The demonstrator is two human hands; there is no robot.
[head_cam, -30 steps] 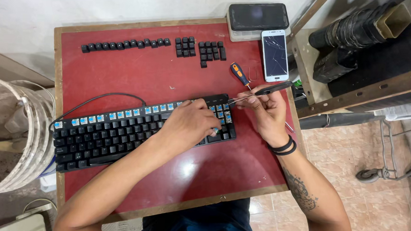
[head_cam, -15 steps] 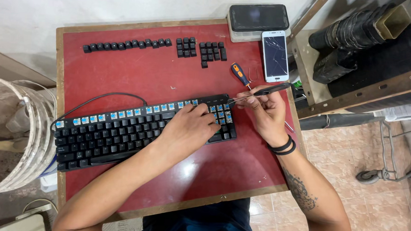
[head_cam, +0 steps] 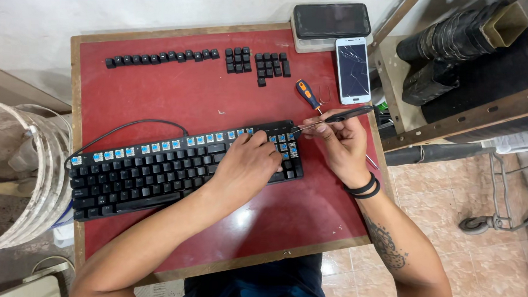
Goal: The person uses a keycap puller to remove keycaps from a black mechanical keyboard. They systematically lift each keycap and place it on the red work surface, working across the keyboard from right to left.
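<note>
A black keyboard (head_cam: pixel 156 173) lies slanted on the red table (head_cam: pixel 177 97); its top row and right end show bare blue switches. My left hand (head_cam: pixel 248 165) rests palm down on the keyboard's right part, fingers curled on the keys. Just right of the keyboard's far right corner, my right hand (head_cam: pixel 338 140) grips a thin black-handled tool (head_cam: pixel 345 114), with its metal tip pointing left at the corner. Removed black keycaps (head_cam: pixel 202 58) sit in rows along the table's far edge.
An orange-and-black screwdriver (head_cam: pixel 307 93) lies behind my right hand. A white phone (head_cam: pixel 352 69) and a dark phone on a scale-like block (head_cam: pixel 330 21) sit at the far right corner. A white bucket (head_cam: pixel 13 173) stands left; a shelf with black rolls (head_cam: pixel 464 50) stands right.
Both hands hold almost the same places; the left hand's fingers shift slightly over the keyboard's right end, and the view has drifted a little.
</note>
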